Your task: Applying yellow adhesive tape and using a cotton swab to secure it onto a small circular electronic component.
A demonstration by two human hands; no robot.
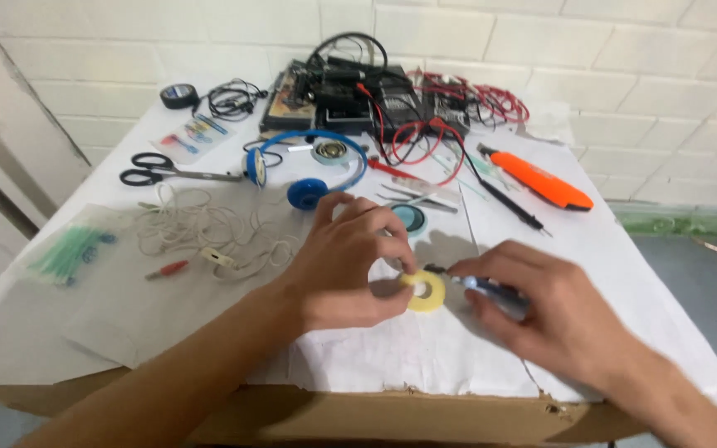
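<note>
the yellow tape roll (425,291) is a small flat ring, pale yellow with a round white-looking hole in its middle, lying on the white sheet (392,348) near the table's front edge. the left hand (348,264) curls over the roll from its left side, thumb and forefinger pinched on its rim, so the hand has hold of it. the right hand (541,311) sits just right of the roll, fingers closed around a slim dark tool (470,284) with a bluish body whose tip touches the roll's upper right edge. beyond the roll, close behind the left hand, lies a teal round disc (411,218). farther back from the roll are blue headphones (304,170), black scissors (159,168) to the back left, and an orange tool (545,182) to the back right. a tangle of white cord (205,228) lies to the roll's left.
</note>
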